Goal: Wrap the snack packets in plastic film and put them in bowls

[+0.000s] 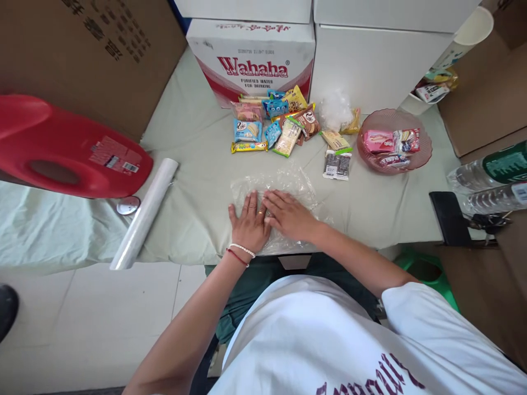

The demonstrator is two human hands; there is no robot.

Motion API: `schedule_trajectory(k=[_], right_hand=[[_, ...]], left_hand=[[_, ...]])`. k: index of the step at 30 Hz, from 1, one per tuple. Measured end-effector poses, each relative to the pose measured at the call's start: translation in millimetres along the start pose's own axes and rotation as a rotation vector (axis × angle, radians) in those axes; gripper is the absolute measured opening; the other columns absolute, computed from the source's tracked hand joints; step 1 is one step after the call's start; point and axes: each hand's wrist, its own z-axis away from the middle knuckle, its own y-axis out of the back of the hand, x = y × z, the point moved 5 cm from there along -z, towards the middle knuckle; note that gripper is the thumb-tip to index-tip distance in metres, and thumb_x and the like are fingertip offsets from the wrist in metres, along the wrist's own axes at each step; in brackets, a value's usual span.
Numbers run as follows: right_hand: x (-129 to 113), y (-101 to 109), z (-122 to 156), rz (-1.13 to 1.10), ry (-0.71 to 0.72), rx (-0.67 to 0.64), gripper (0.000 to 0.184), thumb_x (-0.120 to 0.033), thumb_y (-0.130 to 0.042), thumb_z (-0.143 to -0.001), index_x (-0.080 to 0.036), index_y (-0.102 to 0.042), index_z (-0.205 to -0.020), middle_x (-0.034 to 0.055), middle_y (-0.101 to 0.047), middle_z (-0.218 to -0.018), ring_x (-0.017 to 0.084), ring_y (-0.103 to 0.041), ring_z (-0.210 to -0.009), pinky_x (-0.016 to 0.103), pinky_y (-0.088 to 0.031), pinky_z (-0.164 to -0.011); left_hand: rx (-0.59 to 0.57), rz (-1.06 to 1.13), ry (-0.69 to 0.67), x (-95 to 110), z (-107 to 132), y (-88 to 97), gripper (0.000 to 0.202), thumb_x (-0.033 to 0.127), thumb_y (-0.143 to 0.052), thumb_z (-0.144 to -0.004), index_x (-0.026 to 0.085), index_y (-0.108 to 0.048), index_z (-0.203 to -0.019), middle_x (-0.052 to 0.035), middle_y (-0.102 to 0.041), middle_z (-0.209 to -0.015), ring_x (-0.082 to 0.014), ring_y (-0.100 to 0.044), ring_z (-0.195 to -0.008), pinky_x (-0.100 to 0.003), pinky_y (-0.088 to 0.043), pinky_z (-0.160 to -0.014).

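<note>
A crinkled sheet of clear plastic film [288, 178] lies on the cloth-covered table near its front edge. Flat on the film rests my left hand [250, 224], fingers stretched forward, with a ring and a beaded bracelet on it. My right hand [290, 215] also lies flat there, its fingertips meeting the left hand's fingers. Neither hand grips anything. Beyond them sits a pile of wrapped snacks [247, 131], and to its right are a packet with dark contents [336, 164] and a wad of clear plastic [334, 111].
A roll of plastic wrap [144, 215] lies to the left, beside a large red jug [74, 148]. On the right stand a pink glass bowl [426, 144] holding snacks, a black phone [448, 218] and plastic bottles [489, 170]. A Wahaha carton [255, 44] closes off the back.
</note>
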Motion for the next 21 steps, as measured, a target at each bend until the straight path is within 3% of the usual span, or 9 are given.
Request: schedule_trajectory(k=[4, 8, 11, 16, 21], right_hand=[[58, 0, 16, 0.126, -0.123, 0.008, 0.056, -0.04, -0.044, -0.108, -0.018, -0.046, -0.159, 0.0126, -0.034, -0.171, 0.032, -0.024, -0.161, 0.062, -0.015, -0.13], [110, 33, 46, 0.232, -0.312, 0.056, 0.056, -0.041, -0.038, -0.108, -0.021, -0.046, -0.16, 0.0104, -0.037, -0.17, 0.034, -0.027, -0.159, 0.065, -0.014, -0.128], [139, 58, 64, 0.281, -0.456, 0.125, 0.055, -0.041, -0.039, -0.107, -0.019, -0.051, -0.155, 0.0132, -0.042, -0.167, 0.034, -0.034, -0.155, 0.065, -0.02, -0.125], [147, 76, 68, 0.27, -0.556, 0.327, 0.049, -0.041, -0.042, -0.103, -0.013, -0.066, -0.136, 0.0201, -0.063, -0.142, 0.037, -0.051, -0.132, 0.054, -0.042, -0.111], [140, 63, 46, 0.134, -0.681, 0.352, 0.044, -0.053, -0.052, -0.096, -0.018, -0.073, -0.115, 0.0136, -0.069, -0.102, 0.031, -0.06, -0.1, 0.042, -0.051, -0.087]], left_hand=[[0.055, 0.038, 0.035, -7, 2, 3.4, 0.071, 0.05, -0.032, -0.106, 0.018, -0.022, -0.168, -0.0195, -0.021, -0.174, -0.0353, -0.029, -0.16, -0.073, 0.003, -0.126], [0.046, 0.046, 0.02, -11, 4, 3.2, 0.07, 0.05, -0.03, -0.107, 0.018, -0.022, -0.168, -0.0183, -0.026, -0.172, -0.0316, -0.029, -0.16, -0.07, 0.008, -0.126], [0.053, 0.046, 0.018, -13, 4, 3.4, 0.07, 0.051, -0.029, -0.107, 0.018, -0.022, -0.168, -0.0178, -0.027, -0.172, -0.0315, -0.029, -0.16, -0.07, 0.008, -0.126], [0.059, 0.038, 0.014, -11, 4, 4.0, 0.07, 0.052, -0.029, -0.107, 0.018, -0.022, -0.168, -0.0173, -0.027, -0.172, -0.0321, -0.027, -0.161, -0.071, 0.008, -0.126], [0.052, 0.033, 0.036, -13, 4, 4.9, 0.071, 0.053, -0.032, -0.106, 0.021, -0.023, -0.168, -0.0155, -0.029, -0.172, -0.0333, -0.021, -0.162, -0.072, 0.008, -0.126]])
